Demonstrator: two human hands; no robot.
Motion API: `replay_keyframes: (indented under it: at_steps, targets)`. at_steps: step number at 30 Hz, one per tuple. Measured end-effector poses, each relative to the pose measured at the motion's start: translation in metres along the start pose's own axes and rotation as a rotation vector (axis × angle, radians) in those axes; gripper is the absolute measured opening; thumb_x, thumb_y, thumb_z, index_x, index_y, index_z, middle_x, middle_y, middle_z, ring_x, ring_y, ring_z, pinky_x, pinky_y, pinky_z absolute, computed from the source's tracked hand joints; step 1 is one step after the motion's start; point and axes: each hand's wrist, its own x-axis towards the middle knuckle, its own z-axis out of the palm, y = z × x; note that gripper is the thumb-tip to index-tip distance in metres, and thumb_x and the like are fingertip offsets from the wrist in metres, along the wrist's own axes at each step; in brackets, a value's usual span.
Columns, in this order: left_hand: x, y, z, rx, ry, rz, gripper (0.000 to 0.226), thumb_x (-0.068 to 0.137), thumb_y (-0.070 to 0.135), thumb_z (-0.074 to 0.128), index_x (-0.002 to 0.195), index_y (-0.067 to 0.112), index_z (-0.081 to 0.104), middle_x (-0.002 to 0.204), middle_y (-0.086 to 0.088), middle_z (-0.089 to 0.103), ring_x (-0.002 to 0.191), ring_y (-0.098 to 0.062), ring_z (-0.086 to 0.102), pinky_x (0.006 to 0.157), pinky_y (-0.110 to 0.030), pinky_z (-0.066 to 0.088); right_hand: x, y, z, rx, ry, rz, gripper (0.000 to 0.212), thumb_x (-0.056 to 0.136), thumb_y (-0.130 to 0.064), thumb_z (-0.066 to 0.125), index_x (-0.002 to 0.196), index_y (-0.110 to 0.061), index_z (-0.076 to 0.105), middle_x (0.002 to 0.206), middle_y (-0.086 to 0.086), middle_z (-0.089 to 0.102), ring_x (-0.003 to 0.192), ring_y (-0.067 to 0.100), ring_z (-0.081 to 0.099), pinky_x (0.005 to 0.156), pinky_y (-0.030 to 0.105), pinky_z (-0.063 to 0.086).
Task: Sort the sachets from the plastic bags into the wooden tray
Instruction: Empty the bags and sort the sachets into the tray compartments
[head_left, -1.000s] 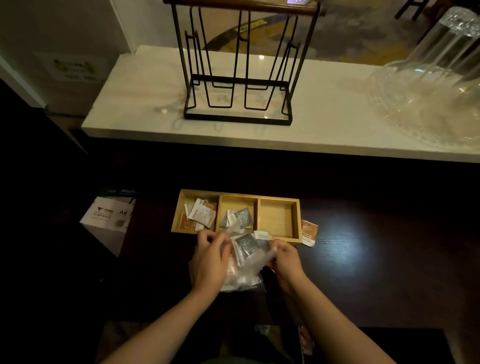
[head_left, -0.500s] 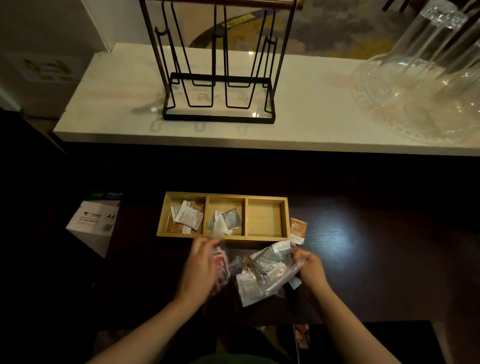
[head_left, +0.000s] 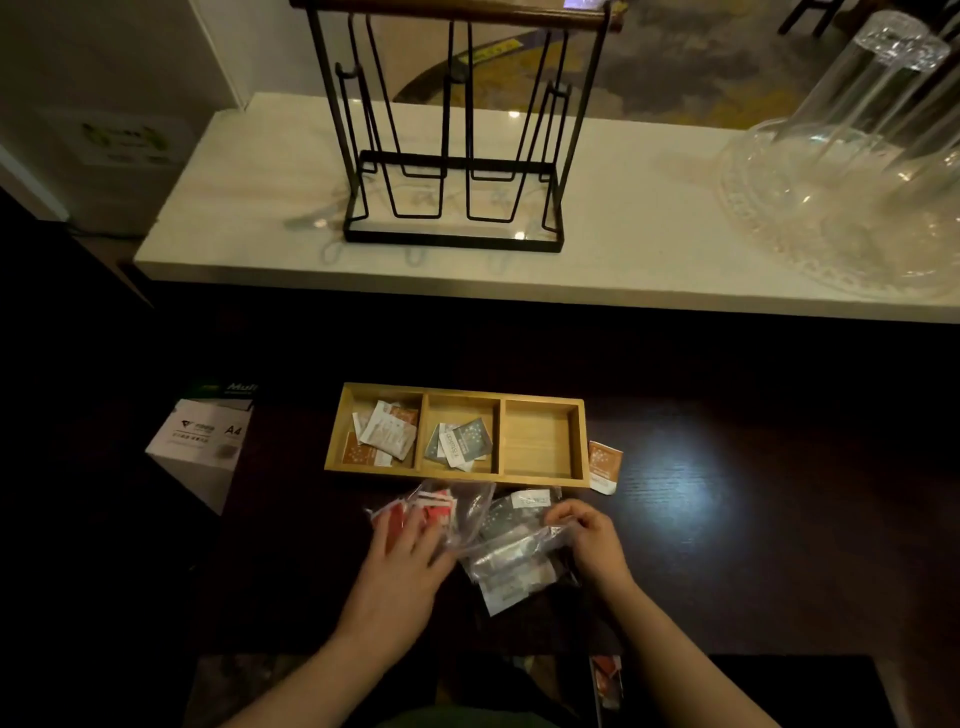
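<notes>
Your left hand (head_left: 402, 558) lies flat on the dark bench (head_left: 727, 519), fingers spread and pressing down on a plastic bag of red sachets (head_left: 434, 512); its grip closes on nothing. Your right hand (head_left: 592, 540) pinches the edge of a second plastic bag (head_left: 511, 551) between thumb and fingers, and that clear bag holds grey and white sachets, though the dim light makes their print hard to read. Both bags sit on the bench just in front of the wooden tray (head_left: 540, 480), side by side and touching.

The tray has three compartments. The left one holds orange and white sachets (head_left: 387, 431) in a loose heap, the middle one holds grey sachets (head_left: 462, 441), and the right one shows bare wood. One orange sachet (head_left: 604, 466) lies on the bench just beside the tray's right end.

On the pale shelf (head_left: 260, 208) behind stands a black wire rack (head_left: 452, 156), with clear glassware (head_left: 857, 171) well to its right. A paper box (head_left: 202, 441) sits to the left of the tray.
</notes>
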Motion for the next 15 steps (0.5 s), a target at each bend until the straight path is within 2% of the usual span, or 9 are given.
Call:
replay_keyframes:
  at_steps: [2, 4, 6, 8, 9, 11, 12, 13, 15]
  targets:
    - [0.007, -0.005, -0.006, 0.150, -0.047, -0.007, 0.056, 0.087, 0.026, 0.051, 0.141, 0.020, 0.036, 0.154, -0.017, 0.023, 0.142, -0.040, 0.015, 0.112, -0.066, 0.000, -0.007, -0.008, -0.003, 0.088, 0.007, 0.037, 0.031, 0.092, -0.002, 0.043, 0.078, -0.012, 0.069, 0.099, 0.020, 0.066, 0.089, 0.034, 0.062, 0.080, 0.049, 0.053]
    - [0.010, -0.009, -0.013, 0.200, -0.065, -0.015, 0.049, 0.086, 0.026, 0.050, 0.135, 0.019, 0.046, 0.151, -0.016, 0.025, 0.139, -0.039, 0.019, 0.111, -0.066, -0.004, -0.015, -0.011, -0.007, 0.126, -0.010, 0.089, 0.026, 0.094, -0.020, 0.044, 0.086, -0.010, 0.066, 0.098, 0.019, 0.065, 0.081, 0.029, 0.062, 0.067, 0.039, 0.051]
    - [0.008, -0.010, -0.026, 0.096, -0.093, -0.022, 0.044, 0.081, 0.028, 0.052, 0.124, 0.023, 0.059, 0.146, -0.014, 0.035, 0.137, -0.036, 0.024, 0.111, -0.066, -0.001, -0.021, -0.009, -0.012, 0.010, -0.011, 0.050, 0.037, 0.090, -0.045, 0.042, 0.088, -0.018, 0.067, 0.099, 0.010, 0.064, 0.085, 0.022, 0.062, 0.071, 0.037, 0.051]
    - [0.004, -0.009, -0.040, -0.060, -0.034, -0.053, 0.039, 0.075, 0.030, 0.055, 0.112, 0.026, 0.067, 0.136, -0.010, 0.049, 0.133, -0.031, 0.037, 0.113, -0.062, 0.008, -0.026, -0.010, -0.015, -0.257, 0.021, -0.148, 0.049, 0.078, -0.066, 0.037, 0.089, -0.029, 0.067, 0.105, -0.004, 0.059, 0.095, 0.009, 0.057, 0.081, 0.031, 0.048]
    - [0.002, -0.006, -0.046, -0.149, 0.058, -0.074, 0.035, 0.073, 0.029, 0.055, 0.105, 0.026, 0.069, 0.131, -0.007, 0.056, 0.129, -0.028, 0.044, 0.113, -0.057, 0.014, -0.028, -0.010, -0.016, -0.376, 0.038, -0.266, 0.047, 0.076, -0.067, 0.038, 0.091, -0.032, 0.066, 0.106, -0.010, 0.057, 0.098, 0.004, 0.053, 0.081, 0.025, 0.045]
    - [0.000, 0.000, -0.057, -0.394, 0.232, -0.075, 0.024, 0.078, 0.021, 0.047, 0.091, 0.024, 0.066, 0.122, 0.000, 0.062, 0.121, -0.019, 0.051, 0.111, -0.041, 0.027, -0.029, -0.011, -0.012, -0.560, 0.042, -0.408, 0.029, 0.079, -0.057, 0.052, 0.093, -0.035, 0.063, 0.103, -0.017, 0.055, 0.099, -0.002, 0.047, 0.078, 0.016, 0.038]
    - [0.000, 0.004, -0.062, -0.590, 0.223, -0.073, 0.020, 0.081, 0.016, 0.042, 0.083, 0.026, 0.058, 0.117, 0.002, 0.062, 0.117, -0.016, 0.053, 0.107, -0.034, 0.036, -0.030, -0.014, -0.008, -0.601, 0.037, -0.434, 0.018, 0.080, -0.047, 0.061, 0.091, -0.033, 0.063, 0.099, -0.018, 0.057, 0.097, -0.002, 0.047, 0.076, 0.016, 0.038]
    - [0.003, 0.010, -0.068, -0.805, 0.150, -0.073, 0.019, 0.082, 0.013, 0.039, 0.078, 0.028, 0.049, 0.111, 0.004, 0.063, 0.111, -0.013, 0.055, 0.099, -0.034, 0.045, -0.030, -0.014, -0.005, -0.585, 0.027, -0.431, 0.010, 0.080, -0.036, 0.068, 0.087, -0.032, 0.062, 0.094, -0.016, 0.061, 0.094, -0.001, 0.050, 0.075, 0.018, 0.042]
    - [0.009, 0.021, -0.068, -1.144, -0.026, -0.085, 0.017, 0.085, 0.015, 0.040, 0.081, 0.032, 0.043, 0.104, 0.006, 0.062, 0.097, -0.010, 0.061, 0.085, -0.040, 0.053, -0.031, -0.017, -0.001, -0.458, -0.022, -0.383, 0.016, 0.078, -0.016, 0.072, 0.078, -0.030, 0.062, 0.082, -0.011, 0.066, 0.083, 0.004, 0.060, 0.073, 0.024, 0.049]
